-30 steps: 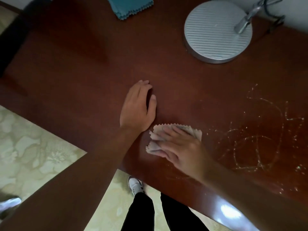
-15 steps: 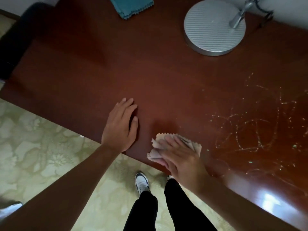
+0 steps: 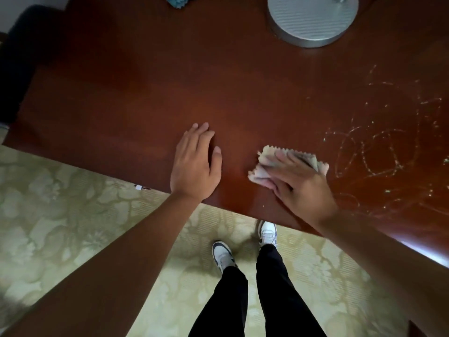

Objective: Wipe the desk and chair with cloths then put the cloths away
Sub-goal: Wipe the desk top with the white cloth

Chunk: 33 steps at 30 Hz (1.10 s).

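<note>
A dark red wooden desk (image 3: pixel 150 93) fills the upper part of the view. My right hand (image 3: pixel 298 183) presses flat on a folded beige cloth (image 3: pixel 266 154) with zigzag edges, near the desk's front edge. My left hand (image 3: pixel 195 166) lies flat on the wood just left of it, fingers together, holding nothing. Pale scribbled streaks (image 3: pixel 379 152) mark the desk surface to the right of the cloth. A teal cloth (image 3: pixel 178 1) shows at the top edge, mostly cut off. A dark chair (image 3: pixel 14 69) stands at the desk's left end.
A round ribbed silver lamp base (image 3: pixel 311 18) sits at the back of the desk. Below the desk edge is a pale green patterned carpet (image 3: pixel 60 215), with my legs in black trousers and white shoes (image 3: pixel 222 255).
The view has tilted down, showing more floor. My right hand with the beige cloth has slid a little right toward the streaks. My left hand stays flat on the desk beside it.
</note>
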Available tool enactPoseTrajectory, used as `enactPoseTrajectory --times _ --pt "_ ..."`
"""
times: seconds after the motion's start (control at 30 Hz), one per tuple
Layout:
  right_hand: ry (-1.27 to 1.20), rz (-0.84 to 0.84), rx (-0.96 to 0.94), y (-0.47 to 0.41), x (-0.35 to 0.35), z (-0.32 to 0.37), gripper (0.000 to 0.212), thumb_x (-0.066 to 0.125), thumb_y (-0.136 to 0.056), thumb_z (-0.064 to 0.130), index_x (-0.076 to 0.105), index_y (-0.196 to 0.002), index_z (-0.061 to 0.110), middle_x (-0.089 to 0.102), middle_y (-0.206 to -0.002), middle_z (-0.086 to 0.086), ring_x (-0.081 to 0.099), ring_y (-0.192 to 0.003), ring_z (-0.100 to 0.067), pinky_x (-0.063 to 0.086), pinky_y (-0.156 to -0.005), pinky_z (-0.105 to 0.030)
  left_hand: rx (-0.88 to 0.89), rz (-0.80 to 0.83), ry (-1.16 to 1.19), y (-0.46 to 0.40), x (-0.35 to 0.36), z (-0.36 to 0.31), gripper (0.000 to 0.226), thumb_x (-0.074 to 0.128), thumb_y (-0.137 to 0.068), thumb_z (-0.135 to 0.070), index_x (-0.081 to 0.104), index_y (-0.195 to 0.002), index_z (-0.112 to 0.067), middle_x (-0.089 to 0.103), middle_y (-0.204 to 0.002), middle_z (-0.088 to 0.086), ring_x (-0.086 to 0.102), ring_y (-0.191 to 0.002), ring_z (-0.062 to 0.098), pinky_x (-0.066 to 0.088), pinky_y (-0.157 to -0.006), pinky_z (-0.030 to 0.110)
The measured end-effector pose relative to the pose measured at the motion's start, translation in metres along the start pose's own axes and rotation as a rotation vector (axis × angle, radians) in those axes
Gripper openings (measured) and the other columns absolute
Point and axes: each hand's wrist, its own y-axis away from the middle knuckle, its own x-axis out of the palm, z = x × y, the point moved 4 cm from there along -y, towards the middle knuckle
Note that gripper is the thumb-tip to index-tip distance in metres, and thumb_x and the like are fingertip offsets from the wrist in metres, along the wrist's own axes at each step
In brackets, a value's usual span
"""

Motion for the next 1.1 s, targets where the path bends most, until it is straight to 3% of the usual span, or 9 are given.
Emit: enactPoseTrajectory --times 0.13,0.23,0.33,0.47,0.57,0.67,0.77,0.93,1.1 --pt "0.062 -0.096 0.204 -0.046 -0.018 -0.037 0.024 0.059 -0.094 0.012 0.073 -0.113 0.016 0.070 -0.118 -0.007 0.065 -0.113 -0.027 0.048 -0.101 -0.048 0.015 -0.007 0.004 0.001 0.001 0.001 0.039 0.045 -0.099 -0.024 0.058 -0.129 -0.003 0.052 -0.144 0.013 0.037 -0.142 0.029 0.023 -0.121 0.043" --pt "0.093 -0.129 0.335 -0.065 -0.022 -0.046 0.024 0.059 -0.095 0.013 0.072 -0.114 0.014 0.072 -0.113 -0.012 0.065 -0.112 -0.034 0.050 -0.098 -0.048 0.025 -0.014 0.003 0.000 0.002 0.000 0.039 0.045 -0.098 -0.024 0.058 -0.128 -0.003 0.053 -0.143 0.014 0.039 -0.141 0.030 0.027 -0.119 0.047" --pt "0.055 -0.085 0.249 -0.028 -0.009 -0.013 0.027 0.058 -0.096 0.015 0.070 -0.120 0.019 0.066 -0.127 -0.004 0.057 -0.125 -0.024 0.039 -0.110 -0.043 0.031 -0.026 0.015 0.000 0.001 0.001 0.038 0.046 -0.098 -0.023 0.059 -0.127 -0.002 0.054 -0.141 0.016 0.041 -0.140 0.031 0.030 -0.117 0.048" --pt "0.080 -0.031 0.060 0.009 -0.007 -0.003 0.023 0.066 -0.092 0.015 0.073 -0.113 0.014 0.065 -0.126 -0.004 0.058 -0.123 -0.024 0.044 -0.107 -0.046 0.046 -0.032 0.010 0.001 0.001 0.003 0.037 0.046 -0.098 -0.022 0.059 -0.127 -0.002 0.054 -0.141 0.016 0.041 -0.140 0.031 0.030 -0.117 0.047" --pt "0.089 -0.106 0.202 -0.024 -0.019 -0.034 0.029 0.054 -0.093 0.017 0.071 -0.117 0.015 0.066 -0.125 -0.005 0.061 -0.119 -0.023 0.041 -0.108 -0.040 0.054 -0.039 0.008 0.000 0.003 0.003 0.038 0.045 -0.098 -0.023 0.059 -0.127 -0.003 0.055 -0.141 0.015 0.041 -0.140 0.031 0.029 -0.118 0.046" --pt "0.114 -0.192 0.354 -0.068 -0.023 -0.048 0.030 0.053 -0.094 0.025 0.072 -0.115 0.013 0.071 -0.114 -0.012 0.064 -0.114 -0.031 0.048 -0.101 -0.049 0.064 -0.054 0.005 0.001 0.005 0.004 0.038 0.045 -0.098 -0.025 0.059 -0.126 -0.003 0.056 -0.139 0.015 0.042 -0.139 0.030 0.030 -0.118 0.046" --pt "0.093 -0.098 0.262 -0.053 -0.004 -0.013 0.027 0.059 -0.093 0.016 0.071 -0.117 0.019 0.067 -0.123 -0.004 0.060 -0.121 -0.026 0.045 -0.104 -0.049 0.055 -0.055 0.013 0.001 0.004 0.004 0.038 0.044 -0.098 -0.024 0.059 -0.126 -0.004 0.056 -0.140 0.014 0.042 -0.139 0.030 0.029 -0.118 0.045" --pt "0.062 -0.052 0.104 -0.010 -0.002 0.009 0.024 0.060 -0.095 0.023 0.073 -0.114 0.017 0.067 -0.124 -0.001 0.062 -0.118 -0.021 0.049 -0.101 -0.046 0.053 -0.039 0.002 0.000 0.004 0.005 0.039 0.044 -0.098 -0.026 0.059 -0.127 -0.004 0.054 -0.141 0.013 0.040 -0.140 0.029 0.029 -0.118 0.046" --pt "0.172 -0.124 0.452 -0.077 -0.022 -0.052 0.030 0.053 -0.096 0.023 0.069 -0.121 0.020 0.073 -0.110 -0.008 0.070 -0.097 -0.029 0.054 -0.083 -0.042 0.073 -0.029 -0.003 0.002 0.003 0.003 0.041 0.043 -0.097 -0.029 0.059 -0.127 -0.006 0.054 -0.142 0.013 0.040 -0.141 0.030 0.025 -0.120 0.044"
